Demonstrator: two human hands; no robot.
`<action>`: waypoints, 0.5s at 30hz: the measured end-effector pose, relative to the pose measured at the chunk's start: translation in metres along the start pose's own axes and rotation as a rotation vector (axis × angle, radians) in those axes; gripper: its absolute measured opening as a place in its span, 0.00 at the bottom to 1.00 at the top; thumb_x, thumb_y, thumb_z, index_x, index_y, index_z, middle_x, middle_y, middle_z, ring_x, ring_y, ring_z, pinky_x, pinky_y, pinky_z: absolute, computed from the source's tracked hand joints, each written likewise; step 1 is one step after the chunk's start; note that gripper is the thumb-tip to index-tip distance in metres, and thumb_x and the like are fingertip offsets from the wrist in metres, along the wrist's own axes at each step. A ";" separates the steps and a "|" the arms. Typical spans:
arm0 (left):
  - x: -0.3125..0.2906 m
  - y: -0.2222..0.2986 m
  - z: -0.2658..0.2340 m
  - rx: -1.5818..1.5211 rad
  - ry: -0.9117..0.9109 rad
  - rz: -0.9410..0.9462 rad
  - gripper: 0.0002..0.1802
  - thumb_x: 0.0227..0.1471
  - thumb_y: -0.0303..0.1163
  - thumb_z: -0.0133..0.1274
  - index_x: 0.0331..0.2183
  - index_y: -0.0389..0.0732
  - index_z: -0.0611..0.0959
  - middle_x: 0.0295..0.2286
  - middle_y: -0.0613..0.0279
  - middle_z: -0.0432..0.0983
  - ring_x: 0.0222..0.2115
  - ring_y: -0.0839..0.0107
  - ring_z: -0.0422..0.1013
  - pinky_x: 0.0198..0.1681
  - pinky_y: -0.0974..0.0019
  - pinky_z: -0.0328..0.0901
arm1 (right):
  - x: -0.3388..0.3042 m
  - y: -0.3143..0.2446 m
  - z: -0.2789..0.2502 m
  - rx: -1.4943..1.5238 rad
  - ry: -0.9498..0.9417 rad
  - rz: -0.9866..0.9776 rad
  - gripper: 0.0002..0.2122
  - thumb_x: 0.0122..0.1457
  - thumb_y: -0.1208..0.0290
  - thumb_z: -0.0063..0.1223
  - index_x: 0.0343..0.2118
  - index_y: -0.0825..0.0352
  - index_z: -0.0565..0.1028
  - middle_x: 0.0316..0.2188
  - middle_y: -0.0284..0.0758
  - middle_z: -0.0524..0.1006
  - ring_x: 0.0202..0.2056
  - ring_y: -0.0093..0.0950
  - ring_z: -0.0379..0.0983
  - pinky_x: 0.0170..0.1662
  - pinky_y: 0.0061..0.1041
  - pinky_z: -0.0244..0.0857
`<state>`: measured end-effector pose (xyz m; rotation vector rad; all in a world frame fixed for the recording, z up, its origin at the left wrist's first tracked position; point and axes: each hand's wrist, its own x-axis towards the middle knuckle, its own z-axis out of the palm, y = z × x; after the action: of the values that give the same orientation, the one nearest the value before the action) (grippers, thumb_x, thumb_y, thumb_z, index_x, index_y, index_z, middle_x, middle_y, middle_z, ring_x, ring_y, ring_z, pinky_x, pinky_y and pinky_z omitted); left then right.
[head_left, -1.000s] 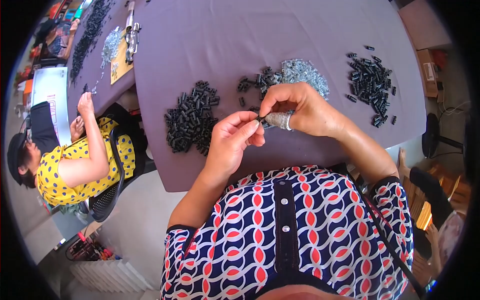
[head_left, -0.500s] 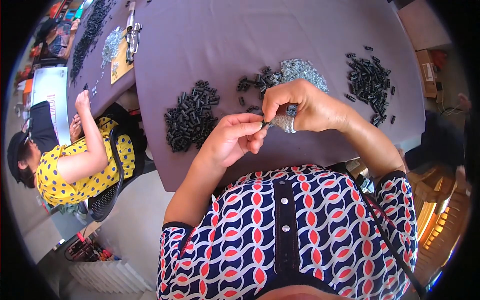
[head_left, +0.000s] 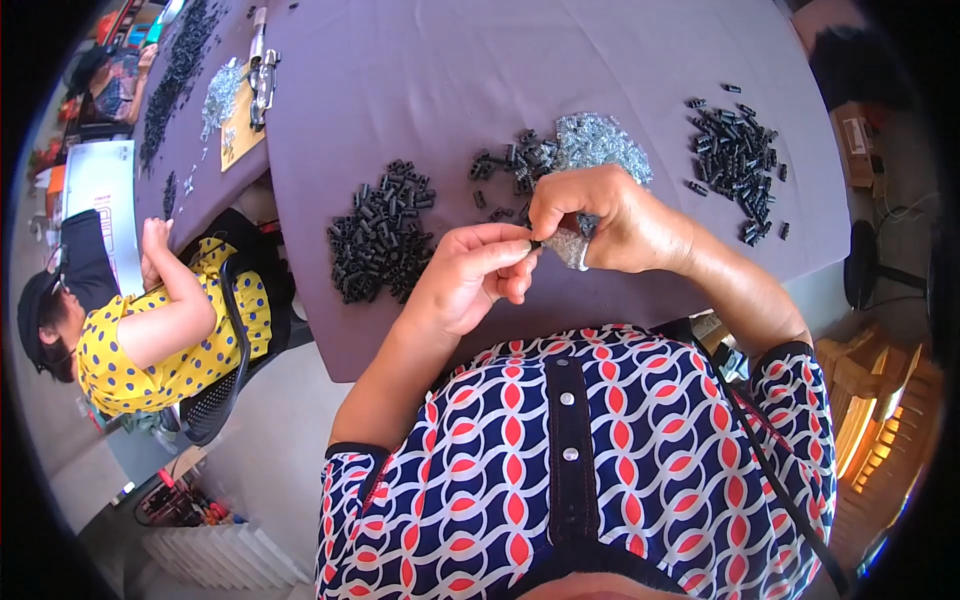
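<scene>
My left hand (head_left: 470, 275) is closed, its thumb and index finger pinching a small black piece (head_left: 537, 244). From the other side, my right hand (head_left: 620, 222) is closed on the same piece, fingertips meeting those of the left. Its exact shape is mostly hidden by the fingers. A pale grey, textured covering (head_left: 567, 248) shows at the lower fingers of my right hand. Just beyond the hands lie a small heap of black cylindrical parts (head_left: 520, 160) and a heap of clear, shiny small parts (head_left: 603, 142).
Larger heaps of black parts lie at left (head_left: 380, 235) and right (head_left: 735, 165) on the purple-grey tablecloth (head_left: 430, 80). At far left a person in a yellow dotted top (head_left: 170, 340) sits at an adjoining table with more parts. A cardboard box (head_left: 857, 145) stands beyond the right edge.
My hands stay together with only a slight shift of the fingers. The person in yellow has lowered a raised hand. A dark shape beyond the table's right side has moved away toward the top.
</scene>
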<state>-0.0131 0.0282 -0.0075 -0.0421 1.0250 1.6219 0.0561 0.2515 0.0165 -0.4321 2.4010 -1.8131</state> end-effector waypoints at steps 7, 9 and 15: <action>0.001 -0.011 0.008 0.217 0.145 0.241 0.09 0.58 0.27 0.56 0.39 0.32 0.83 0.27 0.61 0.79 0.23 0.74 0.74 0.29 0.71 0.70 | -0.010 0.009 0.012 -0.127 0.108 -0.052 0.11 0.47 0.87 0.60 0.35 0.70 0.75 0.36 0.36 0.77 0.38 0.32 0.77 0.42 0.29 0.70; 0.000 -0.010 0.007 0.261 0.136 0.259 0.09 0.58 0.27 0.55 0.39 0.31 0.82 0.27 0.61 0.79 0.24 0.75 0.75 0.30 0.72 0.71 | -0.013 0.014 0.014 -0.063 0.104 -0.018 0.12 0.50 0.86 0.61 0.37 0.69 0.76 0.37 0.35 0.77 0.39 0.30 0.77 0.44 0.28 0.71; 0.002 -0.011 0.011 0.246 0.193 0.387 0.09 0.59 0.25 0.55 0.40 0.31 0.81 0.28 0.60 0.79 0.25 0.75 0.75 0.32 0.71 0.71 | -0.017 0.010 0.015 0.606 0.188 0.211 0.21 0.57 0.81 0.61 0.54 0.70 0.71 0.40 0.32 0.77 0.42 0.22 0.76 0.51 0.23 0.70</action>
<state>0.0003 0.0365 -0.0083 0.1783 1.4436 1.8494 0.0744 0.2450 0.0014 0.0528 1.7574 -2.4093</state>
